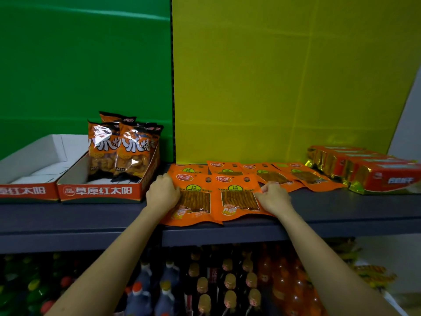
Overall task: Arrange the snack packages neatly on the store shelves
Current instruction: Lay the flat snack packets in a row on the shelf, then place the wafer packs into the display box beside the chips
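two flat orange packets lie side by side at the front lip of the shelf [341,208], windows up: the left packet [193,199] and the right packet [239,197]. their inner edges meet; whether one laps the other cannot be told. both front edges overhang the lip a little, and the left one sits skewed.

step in hand, as judged: squaring this front pair. to do it well, draw both packets toward 12 o'clock until nothing overhangs, set their bottom edges parallel to the lip, and close the seam without lapping. slide them flat rather than lift; the film looks slick, and a lifted packet would likely sag or drag its neighbour.

left grip [163,193]: fingers curled over the left packet's 9 o'clock edge, holding it; thumb hidden. right grip [273,197]: fingers bunched, pinching the right packet at its 2 o'clock corner. neither lies spread flat.

at 12 to 2 o'clock of the pair, a back row [271,174] of like packets lies fanned and overlapped, slanting off to the right; not yet neat. at 3 o'clock, red packs [376,172] with gold ends lie in a row, near the fan's last packet. at 9 o'clock, a tray [102,190] holds upright bags [127,151] toward its back, with a second tray [27,192] touching it on the far side. at 6 o'clock, under the shelf, stand bottles [227,281].
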Demonstrator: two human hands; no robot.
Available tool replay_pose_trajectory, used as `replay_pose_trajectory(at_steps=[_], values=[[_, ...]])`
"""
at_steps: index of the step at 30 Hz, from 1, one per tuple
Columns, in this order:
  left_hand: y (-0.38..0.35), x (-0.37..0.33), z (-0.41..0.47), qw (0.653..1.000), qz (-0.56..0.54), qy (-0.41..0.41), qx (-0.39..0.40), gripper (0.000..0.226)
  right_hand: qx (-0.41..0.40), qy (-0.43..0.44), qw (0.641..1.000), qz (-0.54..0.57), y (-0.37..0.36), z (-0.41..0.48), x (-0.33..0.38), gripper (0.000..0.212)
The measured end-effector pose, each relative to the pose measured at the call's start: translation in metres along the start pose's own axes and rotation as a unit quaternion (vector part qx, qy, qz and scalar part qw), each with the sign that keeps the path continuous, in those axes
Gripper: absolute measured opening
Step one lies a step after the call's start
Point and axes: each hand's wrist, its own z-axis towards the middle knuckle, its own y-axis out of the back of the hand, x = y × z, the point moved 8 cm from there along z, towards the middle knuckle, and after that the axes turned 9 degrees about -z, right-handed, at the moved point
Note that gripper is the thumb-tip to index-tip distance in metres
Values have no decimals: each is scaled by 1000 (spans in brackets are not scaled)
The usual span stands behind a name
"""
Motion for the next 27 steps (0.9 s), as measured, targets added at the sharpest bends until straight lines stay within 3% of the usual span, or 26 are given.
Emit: replay_pose_trajectory(at_steps=[6, 10, 14, 27], values=[[12, -15, -3, 992, 84, -78, -48, 27, -51, 56, 995, -66, 16, 0, 12, 37], [45, -33, -9, 970, 112, -190, -105, 19, -82, 161, 981, -65, 33, -11, 57, 31], [85, -25, -18, 956, 147, -221, -125, 21, -72, 272, 959, -36, 25, -36, 124, 23], [248, 155, -88, 945, 257, -74, -190, 23, 17, 515, 857, 18, -75, -186, 356, 25]])
